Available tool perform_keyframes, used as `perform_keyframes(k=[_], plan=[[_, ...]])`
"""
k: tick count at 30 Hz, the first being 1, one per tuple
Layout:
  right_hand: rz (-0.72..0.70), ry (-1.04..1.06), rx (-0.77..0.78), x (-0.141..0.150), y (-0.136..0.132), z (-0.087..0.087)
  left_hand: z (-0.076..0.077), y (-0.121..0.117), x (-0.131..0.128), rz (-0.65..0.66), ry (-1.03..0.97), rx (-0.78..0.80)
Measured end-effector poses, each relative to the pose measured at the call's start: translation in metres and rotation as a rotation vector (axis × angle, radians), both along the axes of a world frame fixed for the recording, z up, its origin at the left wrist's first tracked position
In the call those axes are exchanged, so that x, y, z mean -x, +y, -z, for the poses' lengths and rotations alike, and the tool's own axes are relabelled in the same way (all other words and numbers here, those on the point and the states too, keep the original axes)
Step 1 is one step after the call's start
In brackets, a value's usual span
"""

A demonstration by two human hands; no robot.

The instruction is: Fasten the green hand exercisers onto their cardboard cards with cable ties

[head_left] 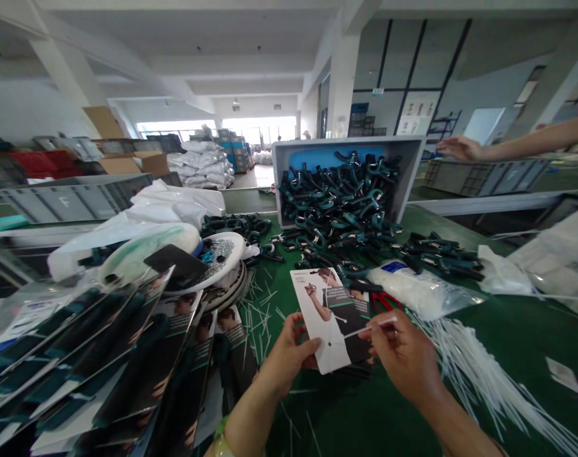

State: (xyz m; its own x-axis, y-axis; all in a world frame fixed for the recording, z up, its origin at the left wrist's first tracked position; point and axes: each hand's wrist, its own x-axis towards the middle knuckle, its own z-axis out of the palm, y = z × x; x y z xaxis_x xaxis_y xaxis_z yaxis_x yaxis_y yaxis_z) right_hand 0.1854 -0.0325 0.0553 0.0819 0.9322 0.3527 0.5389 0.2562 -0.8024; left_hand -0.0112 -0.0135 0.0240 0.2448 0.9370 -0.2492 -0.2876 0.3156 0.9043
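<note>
Left hand (289, 358), fingers pinching a printed card (334, 317); right hand (403, 355), fingers narrowed on a white cable tie (369, 329). Stacked cards (103, 362) alongside; dark green hand exercisers (339, 203) heaped in a grey bin (346, 145) beyond.

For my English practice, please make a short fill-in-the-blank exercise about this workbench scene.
The printed card is held in the ____ hand.
The right hand pinches a white cable tie that points toward the card's small ____.
The scissors beside the card have ____ handles.

Missing words: left; hole; red.
</note>
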Motion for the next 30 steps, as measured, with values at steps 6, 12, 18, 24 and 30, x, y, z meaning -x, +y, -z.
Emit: perform_keyframes(k=[6,12,18,24,30], plan=[[-0.045,0.175,0.084,0.011,-0.001,0.006,-0.01,-0.006,-0.005,-0.029,-0.067,0.003],[0.041,0.661,0.302,0.022,0.0,0.034,-0.015,-0.012,-0.007,0.125,-0.1,0.059],[-0.067,0.316,0.356,0.019,-0.003,0.037,0.001,-0.01,-0.01,0.238,0.178,0.041],[-0.052,-0.271,0.239,0.006,-0.012,0.019,0.015,-0.014,-0.015,0.264,0.14,0.045],[-0.053,-0.647,-0.171,-0.008,-0.026,0.013,0.014,-0.012,-0.015,0.211,0.034,0.126]])
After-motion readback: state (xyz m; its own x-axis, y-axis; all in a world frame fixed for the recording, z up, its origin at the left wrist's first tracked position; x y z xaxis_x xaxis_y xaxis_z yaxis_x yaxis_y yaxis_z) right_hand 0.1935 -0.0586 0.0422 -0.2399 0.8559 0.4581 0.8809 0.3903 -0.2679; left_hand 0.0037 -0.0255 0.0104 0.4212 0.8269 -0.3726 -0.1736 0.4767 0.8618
